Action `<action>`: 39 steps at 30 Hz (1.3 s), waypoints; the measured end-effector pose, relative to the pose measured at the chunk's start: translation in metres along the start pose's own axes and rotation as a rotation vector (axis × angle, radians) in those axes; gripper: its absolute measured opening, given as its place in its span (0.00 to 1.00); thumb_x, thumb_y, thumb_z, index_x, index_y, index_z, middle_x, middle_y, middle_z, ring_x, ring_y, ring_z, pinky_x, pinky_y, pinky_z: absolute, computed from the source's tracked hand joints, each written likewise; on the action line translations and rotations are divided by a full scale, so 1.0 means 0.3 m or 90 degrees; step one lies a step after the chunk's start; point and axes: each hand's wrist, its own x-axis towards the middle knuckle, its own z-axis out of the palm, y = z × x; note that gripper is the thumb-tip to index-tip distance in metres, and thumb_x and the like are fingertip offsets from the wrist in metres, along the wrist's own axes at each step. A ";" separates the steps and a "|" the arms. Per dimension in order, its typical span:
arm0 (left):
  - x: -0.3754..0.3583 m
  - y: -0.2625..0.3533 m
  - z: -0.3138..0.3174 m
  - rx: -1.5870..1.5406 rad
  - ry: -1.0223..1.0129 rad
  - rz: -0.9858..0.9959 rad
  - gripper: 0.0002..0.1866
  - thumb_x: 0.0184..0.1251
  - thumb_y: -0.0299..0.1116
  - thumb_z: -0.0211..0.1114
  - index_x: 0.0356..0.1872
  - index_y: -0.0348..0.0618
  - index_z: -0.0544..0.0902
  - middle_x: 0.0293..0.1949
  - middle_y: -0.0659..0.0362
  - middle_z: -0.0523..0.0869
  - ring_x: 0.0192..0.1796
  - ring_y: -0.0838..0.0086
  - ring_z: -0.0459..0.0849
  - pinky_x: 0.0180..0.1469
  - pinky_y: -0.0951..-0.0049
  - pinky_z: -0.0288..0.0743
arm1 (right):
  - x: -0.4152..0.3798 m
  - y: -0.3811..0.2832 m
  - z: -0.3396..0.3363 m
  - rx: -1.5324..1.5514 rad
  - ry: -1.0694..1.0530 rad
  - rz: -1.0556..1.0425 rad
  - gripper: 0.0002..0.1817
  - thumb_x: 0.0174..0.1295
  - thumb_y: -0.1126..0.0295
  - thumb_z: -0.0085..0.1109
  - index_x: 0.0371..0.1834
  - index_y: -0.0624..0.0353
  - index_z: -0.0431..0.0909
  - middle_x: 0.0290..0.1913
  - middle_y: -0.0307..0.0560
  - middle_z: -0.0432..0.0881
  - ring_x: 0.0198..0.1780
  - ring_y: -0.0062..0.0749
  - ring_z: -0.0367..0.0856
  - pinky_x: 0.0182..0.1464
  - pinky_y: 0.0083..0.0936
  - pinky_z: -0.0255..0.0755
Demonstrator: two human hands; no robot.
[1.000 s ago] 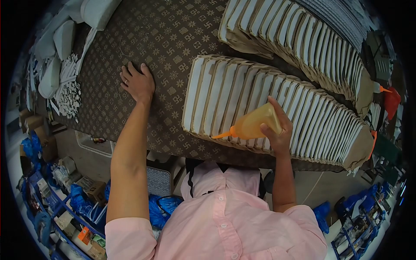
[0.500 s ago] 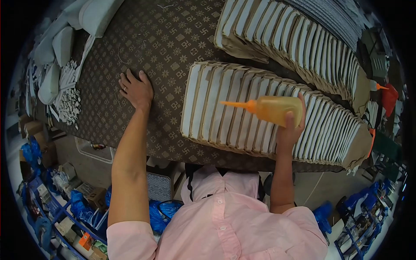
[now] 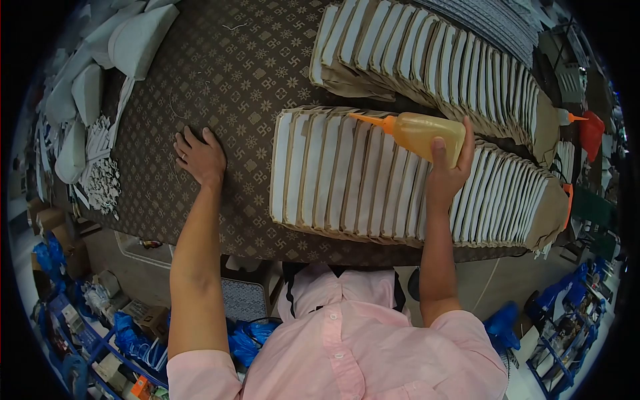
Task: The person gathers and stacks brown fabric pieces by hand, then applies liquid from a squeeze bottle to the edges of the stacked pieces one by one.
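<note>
My right hand grips a squeeze bottle of yellowish liquid with a long orange nozzle pointing left. The bottle is over the nearer row of overlapping brown paper pieces with white strips; its nozzle tip overlaps the row's back edge in this view. My left hand lies flat on the patterned brown table cover, fingers spread, holding nothing. A second, similar row of paper pieces fans out behind the first.
White padded shapes and a heap of white scraps lie at the table's left. Another orange-tipped bottle and a red item are at the right. Blue racks with bags stand below the table.
The bottle has swung so its nozzle now points up and left, close to the row's back edge. The left hand stays flat on the table; the whole view has shifted slightly.
</note>
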 end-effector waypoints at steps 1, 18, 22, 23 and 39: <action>0.000 0.000 0.000 -0.001 0.000 -0.001 0.30 0.69 0.51 0.38 0.66 0.44 0.55 0.68 0.49 0.51 0.71 0.56 0.46 0.69 0.52 0.40 | 0.001 0.005 -0.001 0.000 -0.001 -0.001 0.34 0.59 0.56 0.58 0.65 0.59 0.58 0.59 0.48 0.65 0.54 0.32 0.70 0.52 0.27 0.70; 0.004 -0.007 0.012 -0.009 0.008 0.002 0.30 0.69 0.51 0.39 0.66 0.45 0.55 0.68 0.50 0.51 0.71 0.58 0.45 0.69 0.52 0.39 | 0.004 -0.019 -0.009 -0.017 -0.079 -0.005 0.37 0.55 0.52 0.62 0.63 0.61 0.63 0.50 0.46 0.75 0.48 0.24 0.74 0.50 0.22 0.69; 0.000 -0.003 0.003 -0.010 0.007 0.005 0.30 0.69 0.51 0.39 0.65 0.45 0.56 0.68 0.50 0.52 0.71 0.58 0.45 0.68 0.51 0.39 | -0.006 -0.019 -0.025 -0.003 -0.092 0.022 0.37 0.54 0.52 0.63 0.63 0.60 0.63 0.49 0.46 0.75 0.48 0.24 0.74 0.50 0.22 0.69; -0.001 -0.006 0.007 -0.009 0.005 0.005 0.30 0.69 0.51 0.39 0.65 0.45 0.56 0.68 0.50 0.52 0.71 0.58 0.45 0.68 0.51 0.39 | -0.012 -0.012 -0.031 -0.011 -0.104 0.025 0.37 0.54 0.52 0.63 0.63 0.61 0.63 0.50 0.46 0.75 0.48 0.24 0.74 0.50 0.22 0.69; 0.000 -0.005 0.003 -0.007 0.012 0.012 0.30 0.69 0.52 0.38 0.65 0.44 0.56 0.67 0.48 0.52 0.70 0.56 0.46 0.68 0.51 0.40 | -0.132 -0.014 -0.091 0.049 -0.229 0.106 0.36 0.53 0.56 0.65 0.62 0.63 0.64 0.50 0.45 0.75 0.47 0.22 0.73 0.50 0.19 0.68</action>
